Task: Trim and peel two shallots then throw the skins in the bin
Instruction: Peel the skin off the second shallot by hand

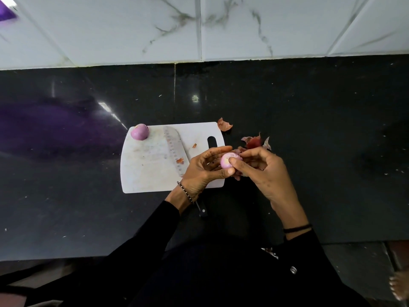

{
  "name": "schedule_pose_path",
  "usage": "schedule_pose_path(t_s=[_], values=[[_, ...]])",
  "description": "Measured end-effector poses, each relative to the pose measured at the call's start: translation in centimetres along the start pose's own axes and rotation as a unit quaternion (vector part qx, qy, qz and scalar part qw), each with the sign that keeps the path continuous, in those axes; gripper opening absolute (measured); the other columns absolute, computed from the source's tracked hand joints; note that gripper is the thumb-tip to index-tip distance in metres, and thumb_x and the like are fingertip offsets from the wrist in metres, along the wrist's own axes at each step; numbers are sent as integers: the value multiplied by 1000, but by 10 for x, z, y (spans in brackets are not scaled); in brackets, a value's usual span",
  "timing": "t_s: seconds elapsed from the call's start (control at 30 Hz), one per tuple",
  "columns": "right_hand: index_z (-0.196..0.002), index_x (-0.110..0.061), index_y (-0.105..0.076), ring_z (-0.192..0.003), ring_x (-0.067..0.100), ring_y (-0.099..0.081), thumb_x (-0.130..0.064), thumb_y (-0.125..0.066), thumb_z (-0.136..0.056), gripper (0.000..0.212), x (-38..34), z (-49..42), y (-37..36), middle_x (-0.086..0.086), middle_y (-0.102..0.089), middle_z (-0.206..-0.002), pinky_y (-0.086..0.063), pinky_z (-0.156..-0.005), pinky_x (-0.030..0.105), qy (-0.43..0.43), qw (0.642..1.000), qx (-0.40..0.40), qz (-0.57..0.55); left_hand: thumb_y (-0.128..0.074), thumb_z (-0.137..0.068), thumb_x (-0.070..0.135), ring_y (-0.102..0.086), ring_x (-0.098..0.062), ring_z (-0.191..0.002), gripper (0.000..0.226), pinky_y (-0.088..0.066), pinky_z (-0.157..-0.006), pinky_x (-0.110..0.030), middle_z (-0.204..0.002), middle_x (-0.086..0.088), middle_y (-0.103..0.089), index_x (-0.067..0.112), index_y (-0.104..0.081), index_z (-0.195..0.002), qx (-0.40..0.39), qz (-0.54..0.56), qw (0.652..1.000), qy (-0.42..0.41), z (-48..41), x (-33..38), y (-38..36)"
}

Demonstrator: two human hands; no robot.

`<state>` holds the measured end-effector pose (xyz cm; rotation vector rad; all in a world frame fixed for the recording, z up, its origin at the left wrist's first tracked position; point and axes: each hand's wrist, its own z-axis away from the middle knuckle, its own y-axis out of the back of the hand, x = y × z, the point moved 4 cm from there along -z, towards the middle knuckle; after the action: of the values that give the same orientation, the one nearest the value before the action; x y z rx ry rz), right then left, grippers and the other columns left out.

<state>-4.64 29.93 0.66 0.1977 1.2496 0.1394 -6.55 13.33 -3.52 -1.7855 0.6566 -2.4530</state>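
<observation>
Here the left hand (203,167) cradles the second shallot (230,161) over the cutting board's (150,171) right edge, fingers curled round it, steadying it while the right hand (261,167) pinches at its skin. The peeled shallot (139,131) waits far left; skins (254,142) gather on the table (321,129), likely for binning.

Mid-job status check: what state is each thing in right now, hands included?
Held shallot: mostly peeled, in both hands.
Second shallot: looks peeled, resting on the cutting board's far left corner.
Knife: lying flat on the board, unheld.
Skins: loose on the counter, not binned.
Left hand: grips the held shallot.
Right hand: pinches the held shallot.
</observation>
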Motion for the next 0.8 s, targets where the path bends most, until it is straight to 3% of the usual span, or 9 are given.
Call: schedule_pose_path(t_s=[0.13,0.33,0.6,0.8], values=[[-95,-15,-70,-84,7,-71,-34,-82,-79,27,1,1,0,-6,-74,-94,-55,-64,16,-1,1000,-18,-6,-78,-71,4,-62,-25,-118,56,-51,-96,-33,-124,-10,-66,8,-62,-124,3,-7,1000,9,0,-2,2],[-104,-25,-68,-101,7,-68,-45,-81,-76,37,3,0,-4,-11,-69,-114,-56,-66,17,-6,1000,-24,2,-77,-71,7,-63,-22,-115,55,-51,-92,-28,-122,-10,-68,8,-62,-124,7,-14,1000,14,2,1,2],[-94,-17,-68,-77,8,-71,-45,-81,-75,36,3,-3,0,-3,-74,-91,-54,-63,17,-31,998,-55,3,-77,-73,7,-64,-22,-114,51,-51,-92,-28,-120,-8,-69,10,-63,-122,-1,-24,999,25,2,-2,0],[-93,-14,-67,-81,16,-72,-44,-81,-77,36,9,-3,-4,0,-74,-91,-53,-62,16,-31,999,-27,-13,-75,-77,2,-65,-20,-112,45,-52,-90,-25,-117,-7,-70,8,-65,-121,16,-38,999,28,1,-2,3]])
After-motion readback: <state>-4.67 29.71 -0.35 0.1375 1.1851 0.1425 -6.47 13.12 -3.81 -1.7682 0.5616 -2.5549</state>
